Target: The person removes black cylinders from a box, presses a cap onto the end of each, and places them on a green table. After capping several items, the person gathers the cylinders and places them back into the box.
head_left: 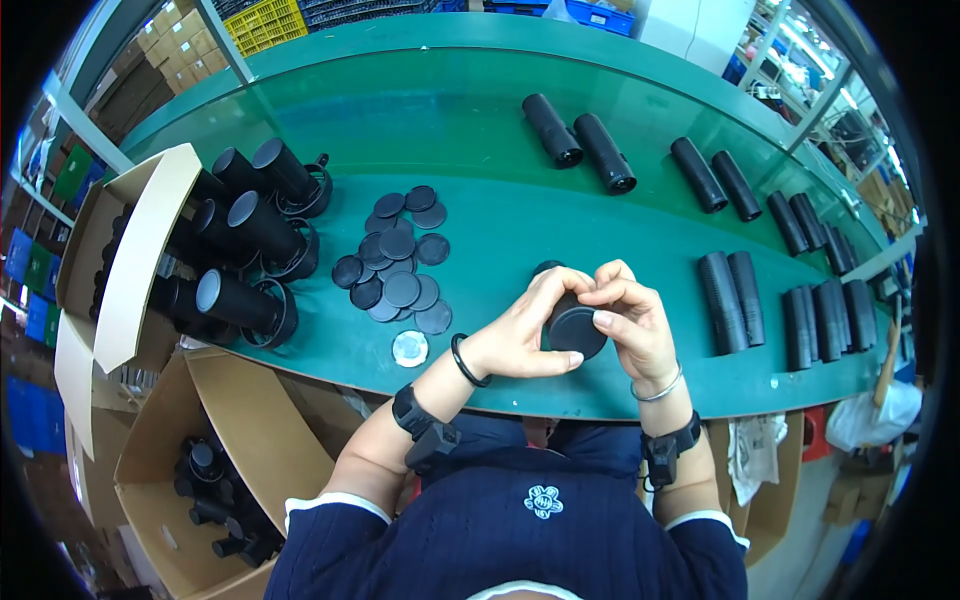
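Black tube (572,318): it is held in the middle of the frame, just above the near edge of the table, with a round black cap seen on its near end.
Green table (480,130): a long curved top is seen from the upper left to the right side of the frame.
Cardboard boxes (150,240): two are placed at the left, one open on the table and one lower down with black parts inside.
Tubes with rings (240,300): they are laid on their sides beside the upper box.
Plain tubes (735,298): they are lined up in pairs along the right side.
Left hand (520,335): its fingers are curled shut around the tube's left side.
Right hand (632,320): its fingers are bent closed on the cap's edge.
Round caps (398,262): a loose pile is spread left of the hands.
Silver disc (410,348): it is laid just below the pile.
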Demonstrator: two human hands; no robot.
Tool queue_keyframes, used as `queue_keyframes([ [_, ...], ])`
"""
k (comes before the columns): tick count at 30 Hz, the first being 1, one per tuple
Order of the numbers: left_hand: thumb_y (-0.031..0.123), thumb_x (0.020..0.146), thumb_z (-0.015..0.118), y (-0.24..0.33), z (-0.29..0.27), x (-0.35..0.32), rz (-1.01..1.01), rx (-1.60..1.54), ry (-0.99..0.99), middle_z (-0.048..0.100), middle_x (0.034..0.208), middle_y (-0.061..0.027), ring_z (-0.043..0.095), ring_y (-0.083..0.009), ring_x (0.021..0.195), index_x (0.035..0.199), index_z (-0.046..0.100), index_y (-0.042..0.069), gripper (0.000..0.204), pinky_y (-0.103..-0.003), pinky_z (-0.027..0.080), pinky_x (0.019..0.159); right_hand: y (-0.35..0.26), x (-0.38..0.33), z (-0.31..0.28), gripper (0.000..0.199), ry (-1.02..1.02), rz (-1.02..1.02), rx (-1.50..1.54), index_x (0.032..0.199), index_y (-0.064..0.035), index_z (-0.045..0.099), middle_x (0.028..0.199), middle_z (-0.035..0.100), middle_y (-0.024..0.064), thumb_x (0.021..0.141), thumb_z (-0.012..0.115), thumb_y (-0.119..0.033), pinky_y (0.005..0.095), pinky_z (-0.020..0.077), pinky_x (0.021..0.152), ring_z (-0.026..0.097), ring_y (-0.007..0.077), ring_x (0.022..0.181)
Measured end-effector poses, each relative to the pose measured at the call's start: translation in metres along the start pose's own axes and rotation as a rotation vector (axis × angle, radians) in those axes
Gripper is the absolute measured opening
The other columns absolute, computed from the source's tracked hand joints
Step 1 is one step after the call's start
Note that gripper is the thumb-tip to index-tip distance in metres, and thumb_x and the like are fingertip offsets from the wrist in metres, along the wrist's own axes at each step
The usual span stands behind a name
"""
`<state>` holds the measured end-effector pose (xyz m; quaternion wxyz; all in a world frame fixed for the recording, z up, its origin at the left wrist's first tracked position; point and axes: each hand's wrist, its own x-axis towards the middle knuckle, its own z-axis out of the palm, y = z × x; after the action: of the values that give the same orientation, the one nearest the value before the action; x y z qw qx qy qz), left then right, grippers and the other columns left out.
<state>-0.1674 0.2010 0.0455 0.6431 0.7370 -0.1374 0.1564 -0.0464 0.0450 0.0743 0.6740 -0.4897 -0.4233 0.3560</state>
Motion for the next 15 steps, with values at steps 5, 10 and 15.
queue_keyframes([
  [5,0.026,0.078,0.071,-0.007,-0.021,0.003,0.082,-0.380,0.271,0.050,0.121,-0.0136,0.048,-0.0262,0.118,0.122,0.040,0.007,0.057,-0.040,0.039,0.101,0.005,0.024,-0.005,0.073,-0.072,-0.054,-0.306,0.133,-0.0050,0.050,0.123,0.047,0.0093,0.073,0.078,-0.035,0.0344,0.0315,0.102,0.044,0.0222,0.118],
  [10,0.042,0.095,0.047,-0.020,-0.056,0.013,0.158,-0.763,0.734,0.050,0.126,-0.0119,0.045,-0.0238,0.122,0.136,0.037,0.011,0.053,-0.043,0.036,0.102,0.035,0.069,-0.010,0.094,-0.251,-0.033,-0.666,0.149,-0.0119,0.022,0.145,0.037,0.0141,0.072,0.075,-0.019,0.0393,0.0327,0.106,0.042,0.0306,0.130],
  [15,0.024,0.096,0.049,-0.034,-0.079,0.005,0.045,-0.455,1.132,0.038,0.134,-0.0113,0.041,-0.0219,0.121,0.138,0.036,0.011,0.046,-0.035,0.035,0.098,0.066,0.198,-0.013,0.066,0.109,-0.117,-1.077,0.133,-0.0097,0.037,0.107,0.062,0.0229,0.077,0.070,-0.023,0.0447,0.0489,0.083,0.061,0.0406,0.098],
])
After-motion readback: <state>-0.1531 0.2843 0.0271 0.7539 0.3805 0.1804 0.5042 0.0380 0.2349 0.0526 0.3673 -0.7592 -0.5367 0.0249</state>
